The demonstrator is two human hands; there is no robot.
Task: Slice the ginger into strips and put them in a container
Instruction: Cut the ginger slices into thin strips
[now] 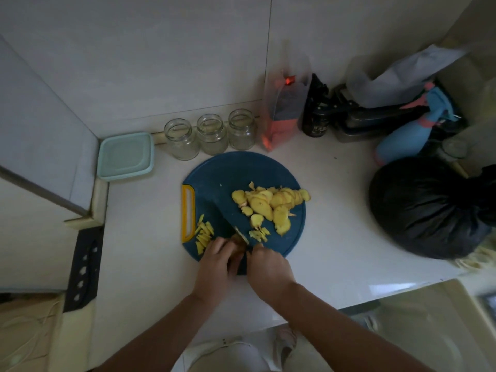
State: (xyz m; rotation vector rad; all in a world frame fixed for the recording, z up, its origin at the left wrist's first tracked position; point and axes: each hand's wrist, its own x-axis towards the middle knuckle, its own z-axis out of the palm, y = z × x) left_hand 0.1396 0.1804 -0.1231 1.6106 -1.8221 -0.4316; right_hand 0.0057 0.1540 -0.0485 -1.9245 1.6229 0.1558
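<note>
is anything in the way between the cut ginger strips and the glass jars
Nothing visible. Between the ginger strips and the open glass jars lie only bare cutting board and counter. The knife and ginger slices lie to the right.

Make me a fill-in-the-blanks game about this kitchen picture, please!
1. The yellow ginger slices lie on a round dark ___ cutting board.
2. ___ empty clear glass jars stand behind the board.
3. The thin cut ginger strips lie beside the board's ___ handle.
Missing words: blue, three, yellow.
</note>
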